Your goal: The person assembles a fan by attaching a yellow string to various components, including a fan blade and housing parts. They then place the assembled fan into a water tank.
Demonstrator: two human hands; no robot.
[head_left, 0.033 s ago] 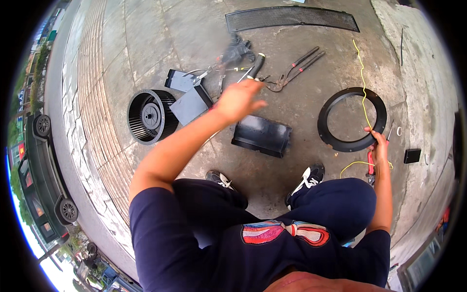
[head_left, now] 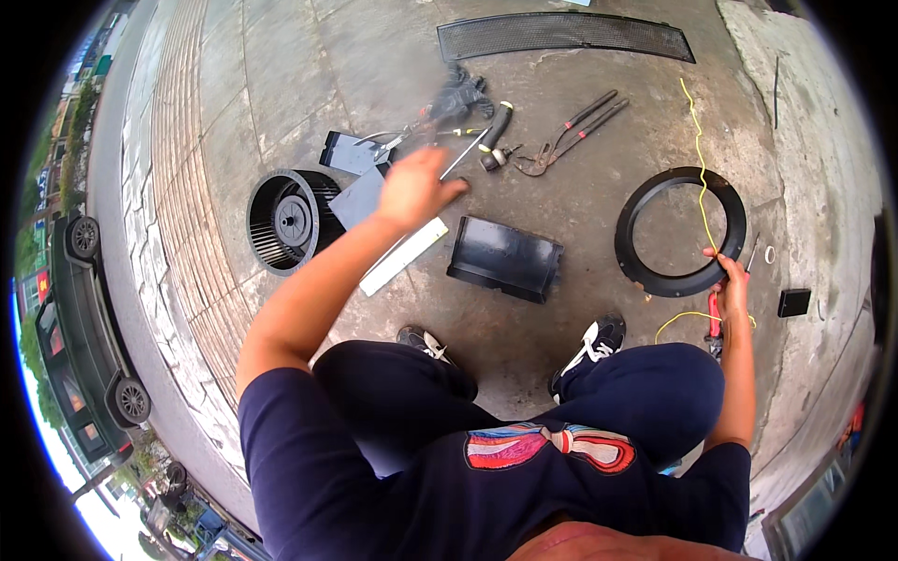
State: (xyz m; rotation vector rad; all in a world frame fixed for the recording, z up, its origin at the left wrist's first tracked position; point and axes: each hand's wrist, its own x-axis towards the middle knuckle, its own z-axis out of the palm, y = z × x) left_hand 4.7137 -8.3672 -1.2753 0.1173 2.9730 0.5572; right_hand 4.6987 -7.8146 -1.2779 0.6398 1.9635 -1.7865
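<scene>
"What's going on to your right?"

"My right hand (head_left: pixel 734 280) is at the lower right rim of a flat black ring (head_left: pixel 624 231), which lies on the grey concrete ground (head_left: pixel 589 201). A thin yellow wire (head_left: pixel 697 131) crosses the ring's opening and runs down to that hand. I can't tell whether I'm grasping the rim, the wire or both. A red-handled tool (head_left: pixel 716 313) shows just below."

"And to your left?"

"My left hand (head_left: pixel 416 192) hides part of a flat blue-grey panel (head_left: pixel 354 201). Its thumb stands away from loosely parted fingers, and I see nothing in it. I can't tell if it touches the panel. A long white strip (head_left: pixel 402 257) lies beside my forearm."

"What else is about?"

"A black drum-shaped fan wheel with slatted sides (head_left: pixel 294 222) is just left of the panel. A shiny black rectangular metal piece (head_left: pixel 505 260) lies between the panel and the ring. Farther out are pliers with dark, red-banded handles (head_left: pixel 544 155) and, beyond them, a long black mesh grille (head_left: pixel 566 35)."
</scene>
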